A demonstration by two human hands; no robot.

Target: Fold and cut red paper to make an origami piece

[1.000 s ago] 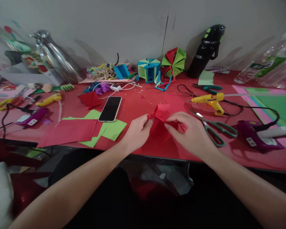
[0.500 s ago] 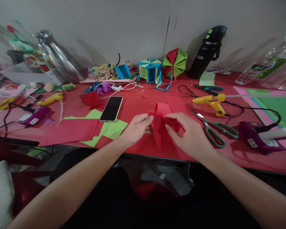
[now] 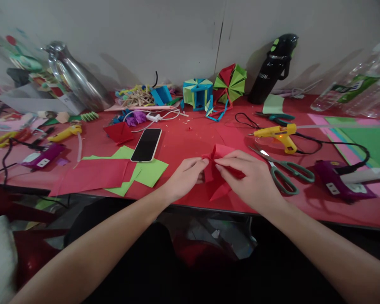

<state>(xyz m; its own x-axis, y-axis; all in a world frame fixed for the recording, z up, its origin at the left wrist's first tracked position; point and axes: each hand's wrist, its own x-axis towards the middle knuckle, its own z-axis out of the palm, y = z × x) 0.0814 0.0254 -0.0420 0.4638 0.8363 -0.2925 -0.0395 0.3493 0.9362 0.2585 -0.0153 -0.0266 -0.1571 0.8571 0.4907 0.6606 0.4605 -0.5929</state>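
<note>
A folded piece of red paper is held between my two hands, just above the table's front edge. My left hand pinches its left side, thumb on top. On the right, my right hand grips the paper between thumb and fingertips, close to the left thumb. One flap stands up behind the fingers and another points down toward me. Part of the paper is hidden by the right fingers. To the left lie red paper sheets and green paper sheets, with a phone resting on the green ones.
Right of my hands are scissors, a yellow glue gun and a purple power strip. A second glue gun lies left. Along the wall stand a metal jug, folded paper models and a black bottle.
My right fingertips have come left to meet my left thumb at the paper's top. The paper has turned, and its lower flap now angles differently. The view has shifted slightly.
</note>
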